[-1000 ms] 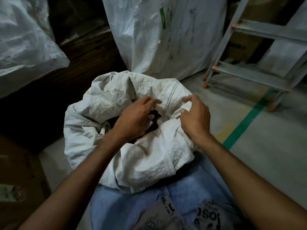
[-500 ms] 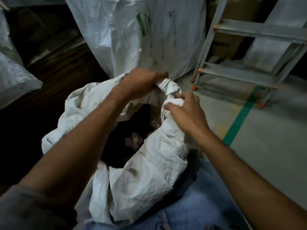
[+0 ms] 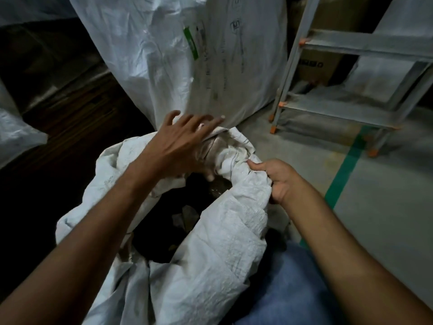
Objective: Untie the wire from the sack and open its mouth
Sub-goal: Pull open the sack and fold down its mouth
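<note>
A white woven sack (image 3: 210,259) stands in front of me with its mouth spread open onto a dark inside. My left hand (image 3: 182,144) lies over the far rim of the mouth with its fingers spread and nearly straight, the thumb down inside the opening. My right hand (image 3: 278,179) grips the bunched right rim of the sack, thumb on top of the fabric. No wire is visible anywhere in the view.
A large white bulk bag (image 3: 187,55) stands just behind the sack. A metal stepladder (image 3: 351,78) with orange feet is at the right, over a grey floor with a green tape line (image 3: 344,170). Dark boards lie to the left. My jeans (image 3: 293,289) show below.
The mouth has been pulled wider. My left hand has let go of the far rim and spread its fingers. My right hand has slid down the right rim, still gripping it.
</note>
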`<state>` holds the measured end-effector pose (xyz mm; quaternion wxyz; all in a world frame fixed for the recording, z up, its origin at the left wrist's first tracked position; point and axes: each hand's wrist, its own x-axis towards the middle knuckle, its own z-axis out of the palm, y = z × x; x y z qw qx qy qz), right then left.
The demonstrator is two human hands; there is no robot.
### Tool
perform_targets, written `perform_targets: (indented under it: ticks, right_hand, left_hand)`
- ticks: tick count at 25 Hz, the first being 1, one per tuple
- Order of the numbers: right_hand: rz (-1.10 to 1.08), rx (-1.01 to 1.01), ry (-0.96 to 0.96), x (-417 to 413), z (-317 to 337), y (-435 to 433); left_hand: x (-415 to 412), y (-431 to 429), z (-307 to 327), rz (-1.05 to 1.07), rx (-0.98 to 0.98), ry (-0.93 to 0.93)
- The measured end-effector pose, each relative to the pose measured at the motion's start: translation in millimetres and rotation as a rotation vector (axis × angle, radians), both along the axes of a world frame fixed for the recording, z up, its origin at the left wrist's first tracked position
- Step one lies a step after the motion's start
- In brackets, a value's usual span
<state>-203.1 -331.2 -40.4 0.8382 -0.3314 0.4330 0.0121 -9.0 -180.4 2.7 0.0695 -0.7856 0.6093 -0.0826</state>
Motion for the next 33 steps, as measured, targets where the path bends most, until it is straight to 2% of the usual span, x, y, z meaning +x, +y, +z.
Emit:
perform_targets:
  ticks: [2, 4, 5, 7, 8, 9, 11, 15, 18, 19, 20, 22, 24, 26, 28, 30, 32, 33]
  right_hand:
    - [0.04, -0.007, -0.033, 3, -1, -3]
    - [0.149, -0.239, 0.032, 13, 3, -2]
    - [0.234, -0.485, 0.12, 18, 7, -3]
    - [0.473, -1.159, 0.328, 26, 16, 2]
    - [0.535, -1.485, 0.342, 28, 23, 9]
    - [0.566, -1.708, 0.302, 31, 28, 18]
    - [0.628, -1.868, 0.244, 44, 25, 34]
    - [0.719, -1.971, 0.5, 68, 1, 39]
    - [0.757, -2.021, 0.424, 68, 6, 37]
    - [0.76, -2.016, 0.408, 68, 11, 34]
    - [0.747, -1.978, 0.413, 68, 14, 31]
    - [0.679, -1.778, 0.43, 70, 15, 21]
    - [0.597, -1.57, 0.515, 63, 12, 20]
    - [0.547, -1.439, 0.549, 60, 17, 24]
    - [0.573, -1.304, 0.583, 68, 22, 19]
    - [0.592, -1.16, 0.59, 88, 28, 9]
    - [0.626, -1.151, 0.612, 101, 34, 17]
    - [0.608, -1.29, 0.668, 111, 32, 21]
  left_hand:
    - [-3, 15, -17, 0.055, 0.004, -0.052]
    - [4, 20, -24, 0.073, -0.025, 0.042]
    - [9, 17, -25, 0.062, -0.043, 0.07]
    - [17, 6, -20, 0.053, -0.066, 0.115]
    - [20, -3, -15, 0.061, -0.06, 0.139]
    - [22, -12, -12, 0.078, -0.041, 0.158]
    - [24, -28, -4, 0.132, 0.021, 0.185]
    - [28, -36, 0, 0.212, 0.167, 0.392]
    - [44, -34, 1, 0.241, 0.207, 0.679]
    - [45, -33, 2, 0.24, 0.181, 0.71]
    - [43, -31, 3, 0.227, 0.143, 0.668]
    - [28, -21, -2, 0.236, 0.077, 0.381]
    - [-7, 7, -22, 0.252, 0.024, 0.169]
    - [-21, 35, -39, 0.281, -0.053, 0.053]
    - [-3, 53, -41, 0.245, -0.191, 0.079]
    - [40, 55, -31, 0.243, -0.313, 0.235]
    - [76, 50, -13, 0.295, -0.188, 0.43]
    - [98, 44, -4, 0.313, -0.12, 0.459]
